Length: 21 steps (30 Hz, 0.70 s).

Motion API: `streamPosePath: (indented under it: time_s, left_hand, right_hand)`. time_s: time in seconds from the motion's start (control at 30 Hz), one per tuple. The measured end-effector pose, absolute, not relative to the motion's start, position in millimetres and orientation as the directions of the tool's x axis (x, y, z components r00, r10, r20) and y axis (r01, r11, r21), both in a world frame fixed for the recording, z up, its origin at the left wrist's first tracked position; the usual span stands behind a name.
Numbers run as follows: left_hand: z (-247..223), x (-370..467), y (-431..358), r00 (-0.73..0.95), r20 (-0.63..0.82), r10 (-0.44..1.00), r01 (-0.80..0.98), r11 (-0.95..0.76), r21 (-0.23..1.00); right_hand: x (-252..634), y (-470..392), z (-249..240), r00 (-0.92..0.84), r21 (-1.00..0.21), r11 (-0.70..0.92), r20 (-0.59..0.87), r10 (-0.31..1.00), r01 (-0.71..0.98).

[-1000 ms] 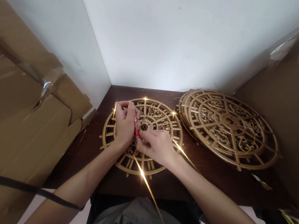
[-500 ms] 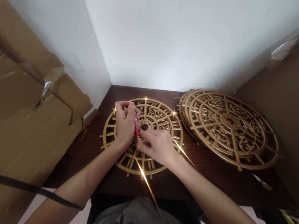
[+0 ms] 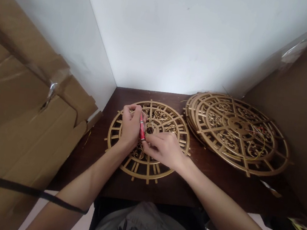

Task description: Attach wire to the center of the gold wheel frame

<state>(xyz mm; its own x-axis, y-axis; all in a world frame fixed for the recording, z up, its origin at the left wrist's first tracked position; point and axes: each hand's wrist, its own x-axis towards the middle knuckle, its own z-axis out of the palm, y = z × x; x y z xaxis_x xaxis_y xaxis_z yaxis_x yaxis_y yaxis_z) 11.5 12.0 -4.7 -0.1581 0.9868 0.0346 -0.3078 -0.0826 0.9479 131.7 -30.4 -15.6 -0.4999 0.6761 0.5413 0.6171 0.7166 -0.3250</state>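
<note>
A round gold openwork disc (image 3: 147, 177) lies flat on the dark wooden table (image 3: 156, 193). Over its middle, a small red cylinder (image 3: 142, 128), battery-like, is held tilted between my hands. My left hand (image 3: 130, 125) has its fingers closed around the upper part of the cylinder. My right hand (image 3: 163, 147) pinches at the cylinder's lower end, its fingertips partly hidden. Thin wires show near the disc's centre hole, just right of the red cylinder.
Similar gold discs (image 3: 248, 172) are stacked at the right, with thin yellow wire on top. A small pale tool (image 3: 271, 188) lies in front of them. Cardboard (image 3: 26, 124) stands at the left, a brown box (image 3: 306, 125) at the right. A black strap (image 3: 25, 189) crosses the lower left.
The bright glints of light on the disc and the streaks near its lower edge are gone. My hands keep the same hold on the red cylinder; the whole view has shifted slightly.
</note>
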Motion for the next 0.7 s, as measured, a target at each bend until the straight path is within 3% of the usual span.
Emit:
streamPosePath:
  time_s: [0.17, 0.3, 0.4, 0.53, 0.7]
  left_hand:
    - [-2.5, 10.0, 10.9, -0.117, 0.047, 0.992, -0.317, -0.082, 0.945]
    - [0.9, 8.4, 8.6, 0.011, 0.089, 0.996, -0.362, -0.079, 0.929]
    - [2.3, 7.7, 7.7, 0.152, 0.143, 0.978, -0.380, -0.076, 0.922]
    - [2.7, 6.8, 7.8, 0.275, 0.195, 0.941, -0.389, -0.076, 0.918]
    - [4.3, 5.3, 7.0, 0.346, 0.182, 0.920, -0.359, -0.049, 0.932]
  right_hand:
    - [135.9, -29.6, -9.4, -0.440, -0.455, 0.760, 0.625, 0.644, 0.465]
    - [142.5, -25.5, -3.9, -0.228, -0.527, 0.755, 0.739, 0.634, 0.390]
    - [151.0, -19.3, -1.5, -0.048, -0.553, 0.717, 0.777, 0.628, 0.424]
    - [160.3, -11.5, 0.6, 0.064, -0.630, 0.642, 0.733, 0.677, 0.437]
    - [159.9, -10.3, 2.5, -0.057, -0.785, 0.541, 0.551, 0.832, 0.303]
